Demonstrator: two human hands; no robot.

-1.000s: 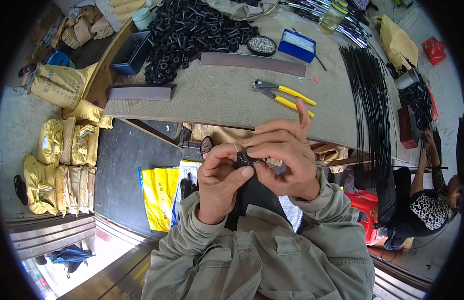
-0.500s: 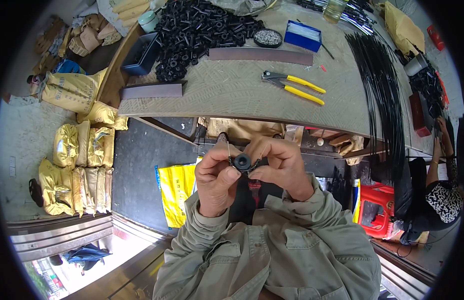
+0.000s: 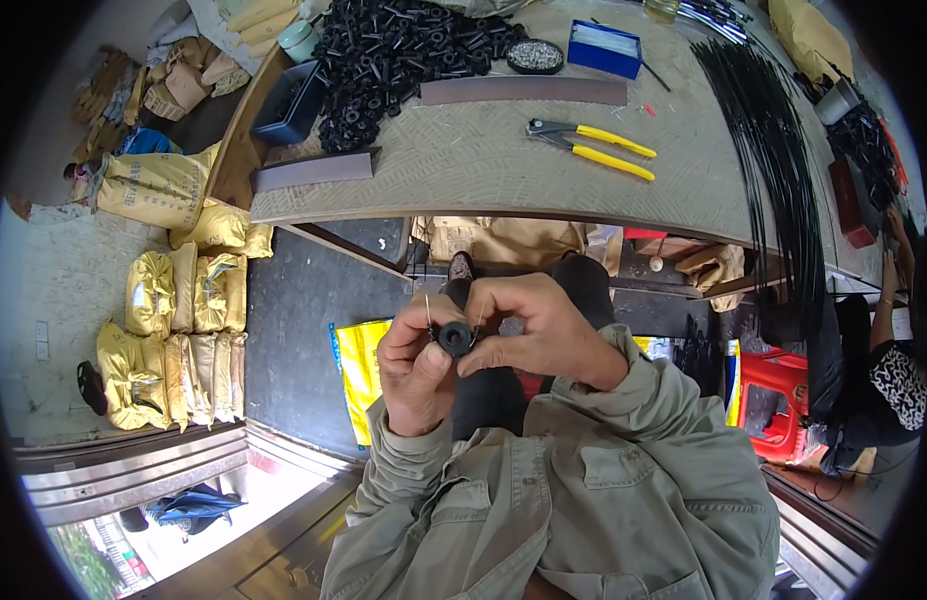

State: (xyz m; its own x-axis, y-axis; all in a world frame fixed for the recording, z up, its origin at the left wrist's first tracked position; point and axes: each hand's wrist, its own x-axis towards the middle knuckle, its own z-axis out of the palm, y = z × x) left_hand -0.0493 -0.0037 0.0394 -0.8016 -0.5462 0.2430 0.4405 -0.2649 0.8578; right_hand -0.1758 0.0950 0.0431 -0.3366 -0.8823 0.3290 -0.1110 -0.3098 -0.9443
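Note:
In front of my body, short of the table's edge, both hands hold a small black ring-shaped part (image 3: 455, 339) with a hole in its middle. My left hand (image 3: 413, 377) pinches its left side between thumb and fingers. On the other side, my right hand (image 3: 545, 332) has its thumb and forefinger closed at the part's edge. A thin, light-coloured pin or wire sticks up beside each hand's fingertips, the left one (image 3: 429, 308) and the right one (image 3: 480, 314). How these join the ring is hidden by my fingers.
On the table (image 3: 423, 185) lie yellow-handled pliers (image 3: 593, 148), a heap of black parts (image 3: 398, 60), a dish of small metal pieces (image 3: 534, 56), a blue box (image 3: 604, 48) and black strips (image 3: 773, 160). Yellow sacks (image 3: 173, 370) stand left. Another person (image 3: 888, 390) sits at right.
My hands and the black ring have moved slightly left and down in the picture. The surroundings have shifted as the view tilts. Both hands keep their hold.

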